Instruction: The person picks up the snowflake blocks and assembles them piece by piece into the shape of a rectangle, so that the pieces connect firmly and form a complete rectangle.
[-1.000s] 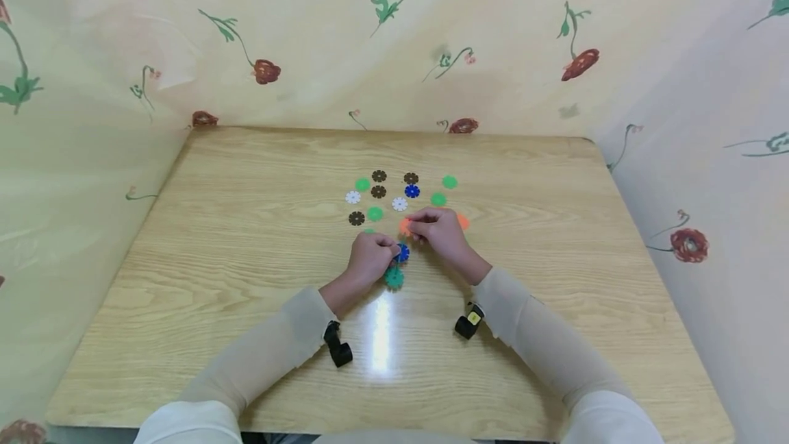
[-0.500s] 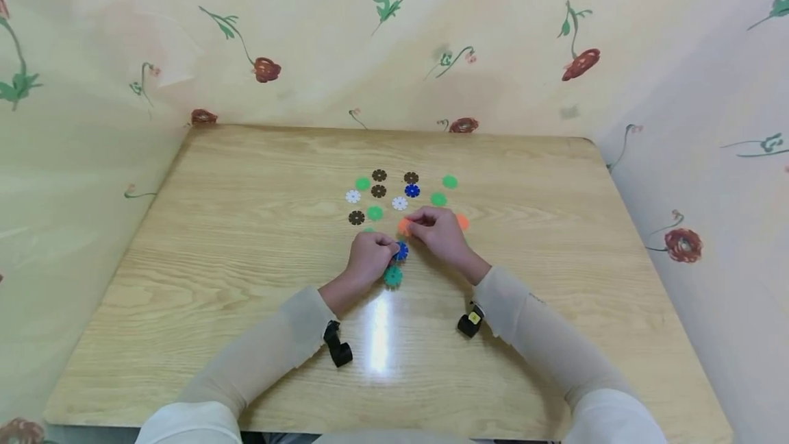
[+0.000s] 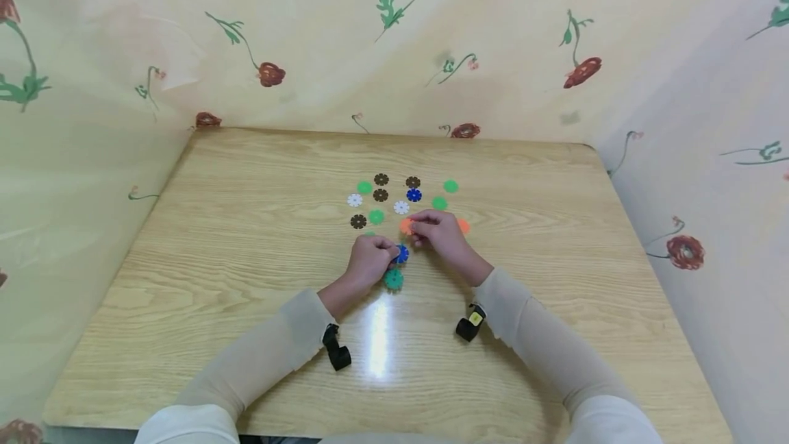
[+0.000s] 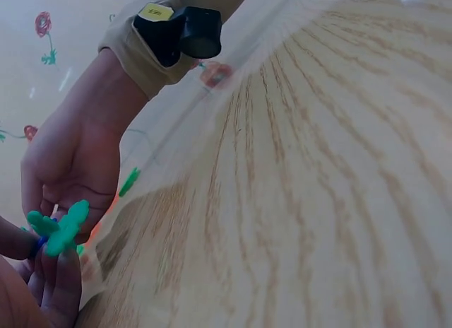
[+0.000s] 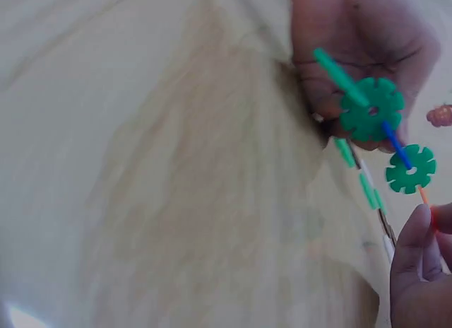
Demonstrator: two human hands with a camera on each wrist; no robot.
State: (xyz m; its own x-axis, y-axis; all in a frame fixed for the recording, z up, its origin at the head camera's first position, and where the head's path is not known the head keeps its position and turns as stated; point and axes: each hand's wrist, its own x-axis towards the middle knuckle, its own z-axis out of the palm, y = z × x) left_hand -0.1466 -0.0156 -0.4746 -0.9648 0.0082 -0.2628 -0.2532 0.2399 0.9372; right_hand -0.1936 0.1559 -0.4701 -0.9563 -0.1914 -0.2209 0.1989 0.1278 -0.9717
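My left hand point(image 3: 368, 259) grips a small chain of notched plastic discs just above the table. In the head view a blue disc point(image 3: 403, 254) shows at its fingertips, with a green disc point(image 3: 394, 280) hanging nearer my body. The right wrist view shows green discs point(image 5: 357, 121) set crosswise, the blue disc point(image 5: 397, 143) edge-on, then another green disc point(image 5: 421, 174). With thumb and fingers, my right hand point(image 3: 445, 237) pinches an orange disc point(image 3: 406, 226). Its edge meets that last green disc's rim; how deep it sits, I cannot tell.
Loose discs lie flat beyond my hands: brown point(image 3: 381, 195), white point(image 3: 401, 207), blue point(image 3: 414, 195) and light green point(image 3: 440, 203). Another orange disc point(image 3: 464, 226) lies by my right hand, partly hidden. The wooden table point(image 3: 246, 190) meets a flowered cloth point(image 3: 327, 40) behind.
Both hands keep their holds in nearly the same place. Only the head view has shifted slightly.
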